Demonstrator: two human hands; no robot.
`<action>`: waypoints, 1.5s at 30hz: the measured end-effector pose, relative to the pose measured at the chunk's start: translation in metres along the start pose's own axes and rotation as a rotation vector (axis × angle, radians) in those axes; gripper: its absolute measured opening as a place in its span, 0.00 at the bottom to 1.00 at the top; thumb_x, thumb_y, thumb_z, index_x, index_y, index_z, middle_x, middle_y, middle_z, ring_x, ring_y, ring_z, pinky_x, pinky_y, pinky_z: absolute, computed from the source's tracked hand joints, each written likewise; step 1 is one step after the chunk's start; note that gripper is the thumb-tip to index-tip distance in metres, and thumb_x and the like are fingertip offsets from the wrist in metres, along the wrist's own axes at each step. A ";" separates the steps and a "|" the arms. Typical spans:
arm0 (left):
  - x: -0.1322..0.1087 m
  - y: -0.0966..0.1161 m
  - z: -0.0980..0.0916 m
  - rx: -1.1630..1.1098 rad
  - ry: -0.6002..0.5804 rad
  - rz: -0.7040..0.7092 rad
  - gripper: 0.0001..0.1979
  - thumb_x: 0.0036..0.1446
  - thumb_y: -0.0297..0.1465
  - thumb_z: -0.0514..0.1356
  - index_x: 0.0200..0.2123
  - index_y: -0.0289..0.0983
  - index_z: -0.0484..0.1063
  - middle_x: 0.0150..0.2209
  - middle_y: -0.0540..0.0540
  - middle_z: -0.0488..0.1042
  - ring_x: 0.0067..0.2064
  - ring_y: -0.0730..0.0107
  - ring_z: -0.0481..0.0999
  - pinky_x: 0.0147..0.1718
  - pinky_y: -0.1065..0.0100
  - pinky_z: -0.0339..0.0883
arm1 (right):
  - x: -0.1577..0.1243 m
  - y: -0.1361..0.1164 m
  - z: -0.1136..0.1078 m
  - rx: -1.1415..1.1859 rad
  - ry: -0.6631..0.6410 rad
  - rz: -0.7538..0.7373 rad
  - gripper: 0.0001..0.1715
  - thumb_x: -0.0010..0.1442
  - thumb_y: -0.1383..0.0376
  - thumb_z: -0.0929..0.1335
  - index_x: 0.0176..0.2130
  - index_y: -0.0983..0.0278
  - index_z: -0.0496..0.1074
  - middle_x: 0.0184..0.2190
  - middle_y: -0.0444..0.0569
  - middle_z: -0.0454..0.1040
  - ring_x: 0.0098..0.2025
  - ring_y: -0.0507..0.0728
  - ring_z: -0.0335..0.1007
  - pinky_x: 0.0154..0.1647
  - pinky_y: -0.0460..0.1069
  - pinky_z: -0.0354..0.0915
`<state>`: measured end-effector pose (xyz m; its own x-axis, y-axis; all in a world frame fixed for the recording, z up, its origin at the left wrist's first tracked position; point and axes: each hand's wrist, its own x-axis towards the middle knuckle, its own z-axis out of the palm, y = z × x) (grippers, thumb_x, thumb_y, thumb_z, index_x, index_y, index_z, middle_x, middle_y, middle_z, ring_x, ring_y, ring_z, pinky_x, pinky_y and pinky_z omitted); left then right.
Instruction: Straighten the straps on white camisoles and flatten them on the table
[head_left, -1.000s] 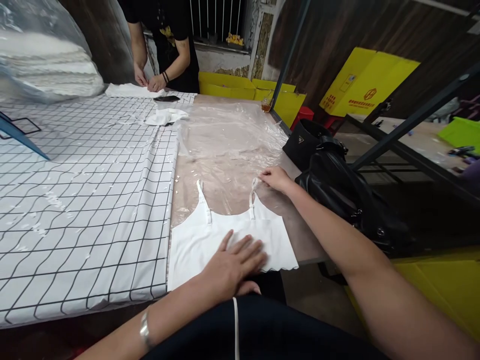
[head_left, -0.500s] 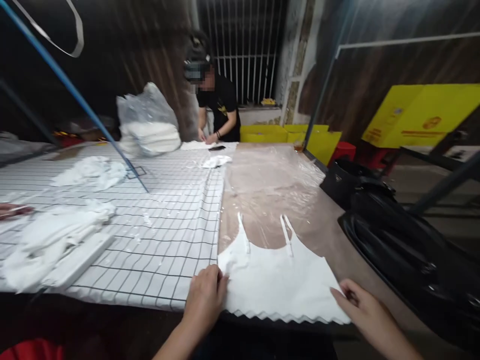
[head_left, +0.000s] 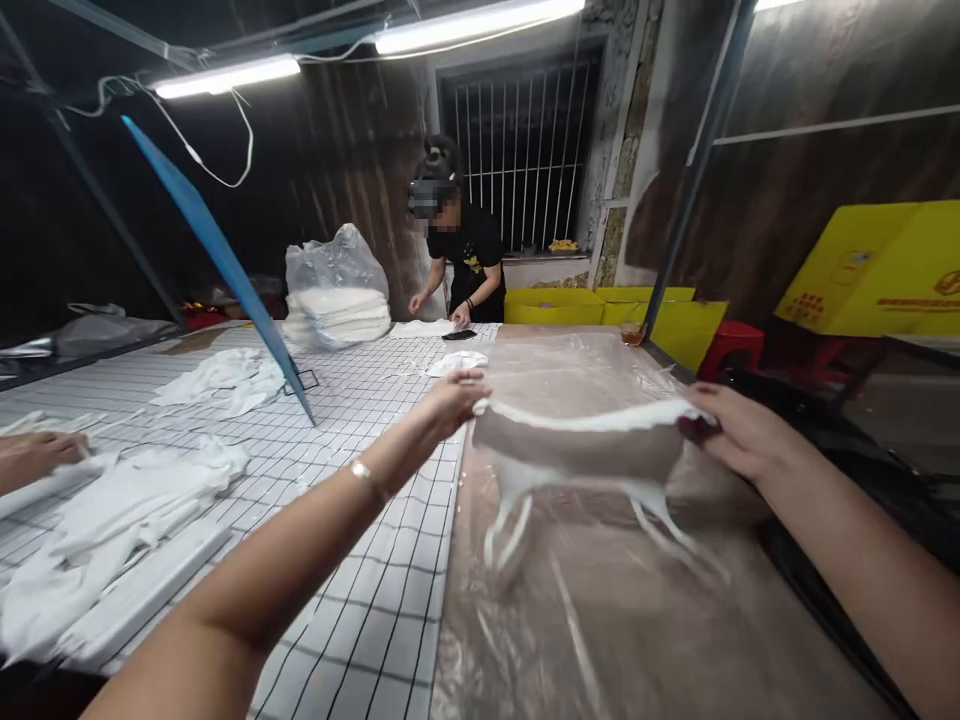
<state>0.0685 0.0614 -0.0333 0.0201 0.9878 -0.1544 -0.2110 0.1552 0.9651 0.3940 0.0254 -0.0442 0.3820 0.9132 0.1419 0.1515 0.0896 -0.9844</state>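
Observation:
A white strappy top (head_left: pixel 592 425) is stretched above the plastic-covered brown part of the table (head_left: pixel 592 640), its hem at the top and its blurred straps hanging toward me. My left hand (head_left: pixel 454 398) pinches one end of the hem. The other end is gripped by my right hand (head_left: pixel 724 425), whose fingertips are partly hidden by the cloth. To the left, white garments (head_left: pixel 142 500) lie heaped on the checked cloth (head_left: pixel 367 590).
Across the table a person (head_left: pixel 465 240) in black bends over white fabric. Another person's hand (head_left: pixel 45 455) reaches in at far left. A blue bar (head_left: pixel 217 260) slants down near a bagged stack (head_left: pixel 341 300). Black bags (head_left: pixel 847 500) lie at right.
The top has been lifted from the table and turned over, hem now away from me. Both my hands have moved forward with it. The view has tilted up.

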 end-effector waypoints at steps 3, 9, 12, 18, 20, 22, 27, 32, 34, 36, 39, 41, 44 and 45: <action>0.079 0.040 0.023 0.005 0.043 0.304 0.13 0.48 0.14 0.64 0.32 0.34 0.66 0.25 0.52 0.70 0.21 0.82 0.67 0.19 0.78 0.58 | 0.067 -0.027 0.021 0.236 0.104 0.076 0.12 0.60 0.73 0.66 0.29 0.61 0.59 0.29 0.43 0.63 0.25 0.45 0.62 0.26 0.44 0.62; 0.197 0.044 0.039 0.301 0.138 0.444 0.13 0.44 0.20 0.68 0.30 0.35 0.67 0.22 0.55 0.66 0.20 0.83 0.63 0.23 0.76 0.60 | 0.154 -0.001 0.054 0.063 0.153 0.137 0.12 0.62 0.72 0.67 0.32 0.62 0.58 0.27 0.42 0.66 0.22 0.46 0.63 0.24 0.43 0.61; 0.237 0.001 0.025 0.492 0.201 0.314 0.14 0.40 0.23 0.71 0.28 0.35 0.69 0.22 0.53 0.68 0.24 0.75 0.69 0.28 0.70 0.66 | 0.173 0.055 0.065 -0.120 0.154 0.253 0.15 0.56 0.70 0.72 0.32 0.62 0.61 0.22 0.41 0.66 0.19 0.48 0.62 0.19 0.43 0.60; 0.286 -0.070 -0.050 0.793 0.408 0.123 0.10 0.41 0.30 0.70 0.20 0.38 0.70 0.43 0.39 0.76 0.62 0.40 0.60 0.57 0.44 0.55 | 0.172 0.140 0.049 -0.586 0.220 0.303 0.17 0.50 0.68 0.75 0.36 0.62 0.64 0.19 0.40 0.66 0.19 0.53 0.64 0.21 0.45 0.57; 0.295 -0.080 -0.072 0.840 0.433 0.079 0.10 0.40 0.32 0.70 0.20 0.39 0.71 0.47 0.39 0.76 0.66 0.36 0.52 0.60 0.40 0.46 | 0.166 0.146 0.043 -0.656 0.181 0.227 0.16 0.51 0.66 0.73 0.37 0.61 0.64 0.19 0.40 0.66 0.21 0.54 0.66 0.22 0.46 0.58; 0.300 -0.085 -0.084 0.840 0.433 0.053 0.09 0.40 0.34 0.70 0.21 0.39 0.73 0.46 0.39 0.77 0.65 0.35 0.55 0.60 0.39 0.44 | 0.159 0.144 0.042 -0.633 0.122 0.154 0.17 0.51 0.66 0.72 0.38 0.61 0.63 0.19 0.39 0.66 0.22 0.54 0.67 0.23 0.46 0.58; 0.298 -0.071 -0.096 0.714 0.493 0.150 0.09 0.45 0.36 0.67 0.28 0.38 0.74 0.40 0.39 0.79 0.57 0.45 0.69 0.54 0.50 0.59 | 0.131 0.125 0.051 -0.505 0.007 0.007 0.22 0.46 0.60 0.73 0.38 0.60 0.62 0.22 0.40 0.69 0.21 0.53 0.67 0.22 0.47 0.59; 0.269 -0.016 -0.113 0.552 0.555 0.347 0.08 0.46 0.31 0.65 0.30 0.35 0.71 0.32 0.45 0.76 0.39 0.62 0.76 0.40 0.64 0.67 | 0.091 0.112 0.052 -0.325 -0.103 -0.096 0.32 0.40 0.48 0.75 0.39 0.60 0.63 0.23 0.41 0.70 0.21 0.53 0.66 0.22 0.48 0.62; 0.250 0.012 -0.116 0.501 0.524 0.409 0.08 0.44 0.28 0.65 0.29 0.35 0.70 0.28 0.48 0.73 0.32 0.69 0.74 0.35 0.68 0.67 | 0.074 0.107 0.054 -0.279 -0.146 -0.105 0.33 0.39 0.46 0.75 0.39 0.60 0.64 0.24 0.42 0.70 0.21 0.53 0.66 0.22 0.48 0.62; 0.225 0.040 -0.113 0.469 0.477 0.466 0.08 0.42 0.26 0.66 0.28 0.34 0.69 0.26 0.51 0.71 0.29 0.73 0.71 0.32 0.70 0.66 | 0.057 0.101 0.063 -0.243 -0.184 -0.113 0.33 0.40 0.45 0.75 0.38 0.60 0.64 0.25 0.43 0.70 0.23 0.53 0.66 0.23 0.49 0.63; 0.177 0.077 -0.102 0.410 0.317 0.525 0.09 0.41 0.24 0.67 0.27 0.34 0.70 0.24 0.52 0.70 0.26 0.77 0.68 0.29 0.73 0.64 | 0.034 0.085 0.090 -0.170 -0.231 -0.175 0.29 0.42 0.47 0.74 0.37 0.60 0.66 0.28 0.45 0.70 0.28 0.55 0.68 0.28 0.50 0.66; 0.142 0.095 -0.092 0.364 0.157 0.492 0.10 0.40 0.22 0.68 0.27 0.34 0.71 0.24 0.52 0.70 0.24 0.78 0.67 0.26 0.74 0.62 | 0.020 0.069 0.115 -0.098 -0.273 -0.237 0.27 0.42 0.48 0.75 0.35 0.60 0.66 0.30 0.46 0.70 0.32 0.56 0.70 0.34 0.52 0.68; 0.090 0.104 -0.076 0.315 -0.094 0.350 0.10 0.42 0.21 0.69 0.30 0.34 0.73 0.23 0.51 0.69 0.22 0.79 0.66 0.21 0.76 0.59 | -0.003 0.042 0.153 0.024 -0.365 -0.260 0.26 0.43 0.49 0.75 0.36 0.61 0.67 0.34 0.48 0.71 0.38 0.58 0.70 0.42 0.54 0.68; 0.074 0.103 -0.072 0.294 -0.176 0.307 0.10 0.42 0.21 0.69 0.31 0.34 0.73 0.23 0.51 0.69 0.22 0.79 0.67 0.21 0.77 0.59 | -0.010 0.033 0.163 0.062 -0.399 -0.249 0.26 0.43 0.50 0.75 0.37 0.61 0.67 0.36 0.49 0.72 0.40 0.58 0.70 0.45 0.55 0.68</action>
<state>-0.0216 0.1491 0.0394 0.1712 0.9719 0.1614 0.0525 -0.1726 0.9836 0.2464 0.0836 -0.0950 -0.0409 0.9411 0.3355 0.1344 0.3379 -0.9315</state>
